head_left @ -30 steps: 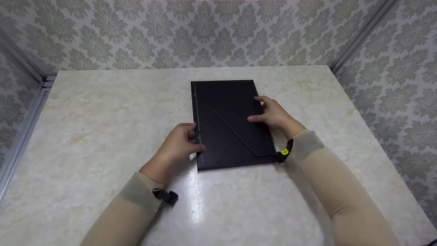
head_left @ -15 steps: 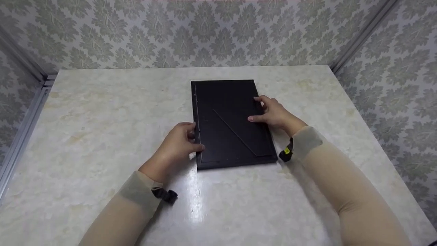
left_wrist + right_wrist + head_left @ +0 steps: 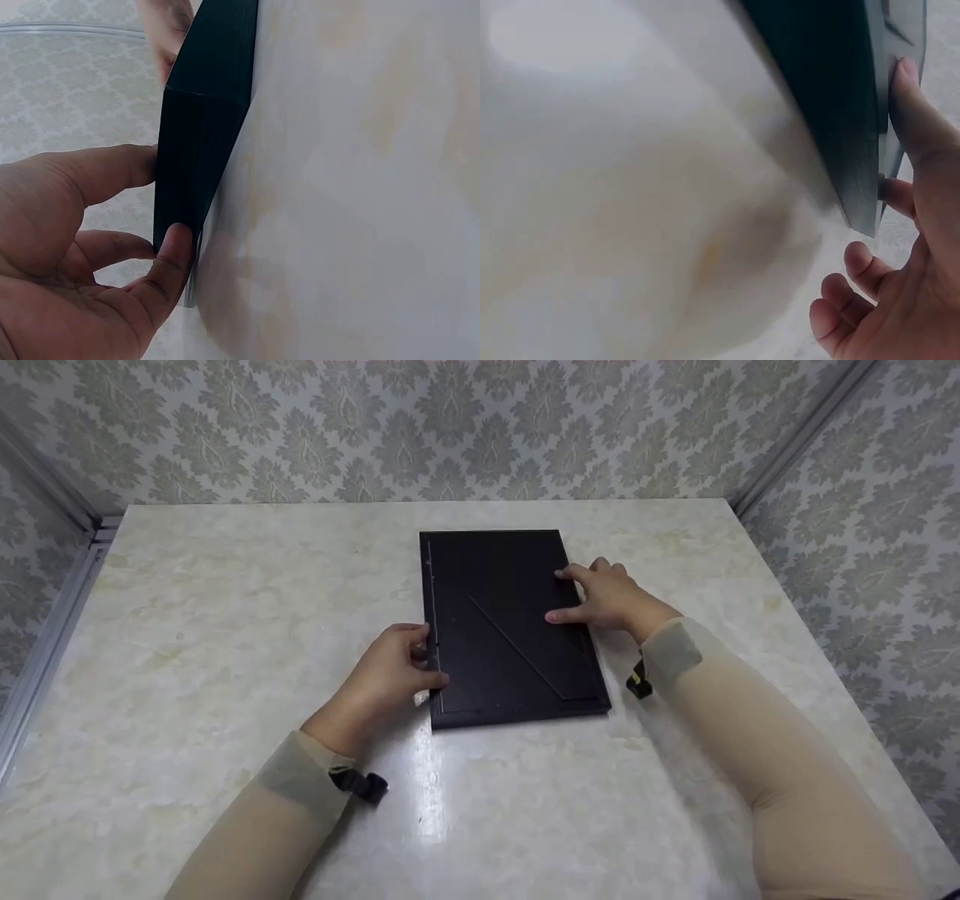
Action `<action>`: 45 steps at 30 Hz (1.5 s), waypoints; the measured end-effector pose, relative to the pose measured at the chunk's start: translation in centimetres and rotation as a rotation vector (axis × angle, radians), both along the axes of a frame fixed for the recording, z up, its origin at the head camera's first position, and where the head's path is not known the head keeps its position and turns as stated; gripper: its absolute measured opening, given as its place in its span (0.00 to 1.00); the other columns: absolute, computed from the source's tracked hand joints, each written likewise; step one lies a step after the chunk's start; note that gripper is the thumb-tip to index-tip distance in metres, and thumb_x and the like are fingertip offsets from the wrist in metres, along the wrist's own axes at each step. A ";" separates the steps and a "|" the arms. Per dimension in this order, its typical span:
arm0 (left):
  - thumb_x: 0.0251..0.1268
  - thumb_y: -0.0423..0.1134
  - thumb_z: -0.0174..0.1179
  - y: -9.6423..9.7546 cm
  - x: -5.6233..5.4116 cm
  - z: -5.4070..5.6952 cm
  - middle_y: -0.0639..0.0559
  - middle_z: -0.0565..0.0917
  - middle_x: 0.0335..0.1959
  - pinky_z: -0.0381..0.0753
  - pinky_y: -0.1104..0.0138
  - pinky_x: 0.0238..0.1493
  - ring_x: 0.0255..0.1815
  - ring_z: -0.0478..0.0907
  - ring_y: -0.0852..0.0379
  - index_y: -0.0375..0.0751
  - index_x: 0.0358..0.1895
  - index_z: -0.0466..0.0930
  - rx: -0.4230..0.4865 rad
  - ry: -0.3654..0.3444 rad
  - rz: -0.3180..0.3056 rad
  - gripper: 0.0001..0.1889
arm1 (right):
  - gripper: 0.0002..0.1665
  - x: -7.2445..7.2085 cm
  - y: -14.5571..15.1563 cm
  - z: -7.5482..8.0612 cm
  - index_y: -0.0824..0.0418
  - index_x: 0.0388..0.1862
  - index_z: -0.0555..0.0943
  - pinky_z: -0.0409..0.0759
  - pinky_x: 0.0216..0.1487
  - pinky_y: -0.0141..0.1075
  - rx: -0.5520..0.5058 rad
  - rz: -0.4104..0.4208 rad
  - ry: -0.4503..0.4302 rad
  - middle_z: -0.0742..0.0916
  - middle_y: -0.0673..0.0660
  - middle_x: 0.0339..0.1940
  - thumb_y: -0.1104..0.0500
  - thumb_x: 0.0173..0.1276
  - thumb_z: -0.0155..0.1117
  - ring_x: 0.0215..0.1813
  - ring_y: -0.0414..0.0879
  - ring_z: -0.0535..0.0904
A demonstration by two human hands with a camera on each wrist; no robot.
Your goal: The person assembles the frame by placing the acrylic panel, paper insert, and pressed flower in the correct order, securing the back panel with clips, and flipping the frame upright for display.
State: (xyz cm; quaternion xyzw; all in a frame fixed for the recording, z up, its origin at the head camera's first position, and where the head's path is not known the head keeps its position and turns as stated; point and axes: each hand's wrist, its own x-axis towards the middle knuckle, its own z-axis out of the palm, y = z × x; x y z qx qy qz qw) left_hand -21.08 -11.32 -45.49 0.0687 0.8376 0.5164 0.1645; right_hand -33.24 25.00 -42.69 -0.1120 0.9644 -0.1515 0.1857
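A flat black rectangular slab (image 3: 495,585) lies on the table, a slanted groove crossing its upper face. It has a noticeable thickness, and a thin pale line runs along its left edge. My left hand (image 3: 394,664) holds that left edge near the front corner, thumb on top. In the left wrist view one fingertip (image 3: 177,244) lies along the side of the slab (image 3: 199,142). My right hand (image 3: 600,596) touches the opposite edge with thumb and index finger. The right wrist view shows its other fingers (image 3: 847,300) loosely bent, off the slab.
The pale marbled table (image 3: 225,585) extends around the slab. Patterned wallpaper (image 3: 465,427) covers the walls at the back and right. Metal rails (image 3: 67,607) run along the table's left side. A black strap (image 3: 358,784) hangs at each wrist.
My right wrist has moved slightly right, away from the slab's front corner, and its outer fingers have spread from the edge. The left hand and the slab have hardly moved.
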 end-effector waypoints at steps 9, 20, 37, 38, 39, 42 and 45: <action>0.71 0.32 0.76 0.0 -0.2 0.5 0.33 0.64 0.88 0.85 0.50 0.77 0.79 0.80 0.37 0.28 0.89 0.60 -0.014 0.017 0.001 0.48 | 0.62 0.3 0.1 -0.1 0.40 0.96 0.58 0.65 0.85 0.70 -0.015 -0.020 0.017 0.68 0.70 0.87 0.22 0.73 0.72 0.83 0.71 0.63; 0.69 0.31 0.78 0.4 -0.2 0.8 0.32 0.64 0.88 0.87 0.51 0.76 0.78 0.81 0.36 0.27 0.88 0.60 -0.011 0.024 0.008 0.49 | 0.64 2.8 1.9 0.3 0.53 0.97 0.52 0.71 0.81 0.62 -0.241 -0.044 -0.053 0.77 0.70 0.77 0.43 0.76 0.80 0.75 0.65 0.70; 0.74 0.42 0.75 0.4 -3.3 1.0 0.31 0.69 0.86 0.84 0.47 0.75 0.71 0.85 0.37 0.31 0.86 0.68 -0.106 0.111 0.068 0.43 | 0.59 3.7 3.2 -2.2 0.56 0.94 0.61 0.73 0.39 0.31 -0.521 -0.105 -0.062 0.81 0.49 0.36 0.55 0.73 0.84 0.37 0.42 0.73; 0.74 0.42 0.74 0.5 -3.8 0.9 0.31 0.69 0.86 0.84 0.47 0.76 0.71 0.85 0.37 0.30 0.86 0.68 -0.110 0.119 0.079 0.43 | 0.59 3.6 3.1 -2.3 0.57 0.94 0.61 0.73 0.38 0.31 -0.530 -0.103 -0.066 0.81 0.48 0.35 0.55 0.73 0.84 0.36 0.42 0.73; 0.75 0.42 0.74 0.5 -4.4 0.8 0.30 0.69 0.86 0.83 0.47 0.76 0.71 0.85 0.37 0.30 0.86 0.68 -0.115 0.124 0.092 0.43 | 0.59 3.6 3.1 -2.4 0.57 0.95 0.61 0.72 0.37 0.31 -0.536 -0.103 -0.071 0.81 0.48 0.34 0.55 0.73 0.84 0.35 0.41 0.73; 0.75 0.43 0.75 0.5 -5.7 0.4 0.28 0.69 0.86 0.79 0.46 0.82 0.74 0.82 0.35 0.29 0.86 0.68 -0.139 0.133 0.122 0.43 | 0.59 3.5 2.9 -2.9 0.57 0.95 0.60 0.72 0.36 0.31 -0.555 -0.098 -0.077 0.81 0.48 0.34 0.55 0.73 0.84 0.34 0.40 0.72; 0.75 0.44 0.75 0.9 -6.8 0.1 0.27 0.70 0.84 0.72 0.45 0.88 0.80 0.76 0.33 0.29 0.86 0.67 -0.171 0.137 0.117 0.44 | 0.59 3.6 3.0 -3.2 0.56 0.95 0.60 0.72 0.36 0.31 -0.569 -0.107 -0.082 0.81 0.48 0.34 0.56 0.74 0.83 0.34 0.41 0.72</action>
